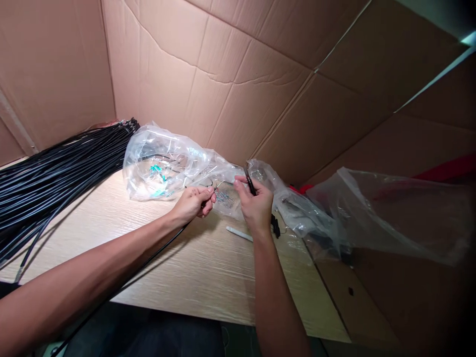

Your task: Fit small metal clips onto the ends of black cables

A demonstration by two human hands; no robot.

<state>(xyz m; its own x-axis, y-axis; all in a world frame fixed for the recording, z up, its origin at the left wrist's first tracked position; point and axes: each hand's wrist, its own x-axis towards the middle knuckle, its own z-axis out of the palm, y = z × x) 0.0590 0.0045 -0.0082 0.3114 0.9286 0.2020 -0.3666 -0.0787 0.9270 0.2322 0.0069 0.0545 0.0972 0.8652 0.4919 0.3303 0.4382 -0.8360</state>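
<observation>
My left hand point(196, 202) is closed in a pinch on the end of a black cable point(167, 243), which runs back beneath my forearm and over the table's near edge. Thin wire ends stick out past the fingertips. A short way to the right, my right hand point(256, 201) is wrapped round a slim dark tool point(250, 181), its tip pointing up and away; its exact kind is unclear. The tool and the cable end are apart. Behind both hands lies a clear plastic bag point(167, 144) with small turquoise pieces point(158, 171) in it.
A thick bundle of black cables point(67, 163) lies at the left. A pale flat strip point(239, 233) and a small black object point(275, 226) rest on the wooden table point(193, 282). More plastic sheeting point(390, 213) spreads at the right. Cardboard walls point(223, 74) stand behind.
</observation>
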